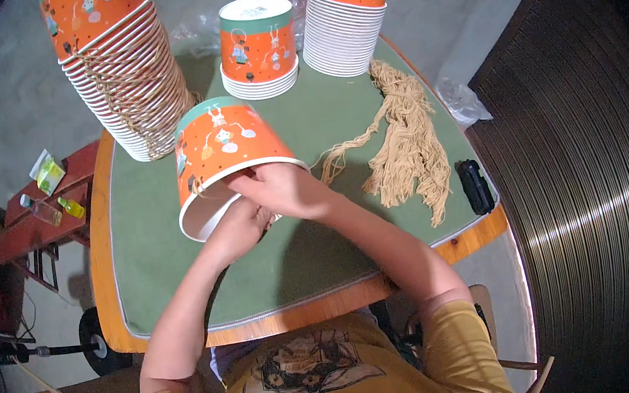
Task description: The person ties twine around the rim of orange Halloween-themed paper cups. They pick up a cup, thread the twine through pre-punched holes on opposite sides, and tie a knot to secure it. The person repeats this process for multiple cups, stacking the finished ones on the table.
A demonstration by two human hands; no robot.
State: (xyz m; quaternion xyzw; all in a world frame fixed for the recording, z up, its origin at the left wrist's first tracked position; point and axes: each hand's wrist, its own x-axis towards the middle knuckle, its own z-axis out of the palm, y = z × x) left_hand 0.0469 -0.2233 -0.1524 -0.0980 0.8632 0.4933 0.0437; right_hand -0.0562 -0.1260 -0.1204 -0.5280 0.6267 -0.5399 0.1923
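Note:
An orange paper bucket (227, 140) with a green band and cartoon figures lies tilted on the table, its white-rimmed mouth toward me. My right hand (279, 189) reaches into the mouth, fingers pressed together and partly hidden inside. Just below it, my left hand (240, 227) is closed at the lower rim, fingers curled out of sight. What either hand grips cannot be made out. A bit of twine shows at the bucket's left rim. To the right, a loose bundle of beige twine (405, 139) trails a strand toward the bucket.
A tall stack of buckets (127, 86) wrapped in twine stands at left. A short stack (259, 51) and another tall one (345, 22) stand at the back. A black object (475, 187) lies by the right edge of the green-covered table (161, 284). Bottles sit on a red bench (31, 232).

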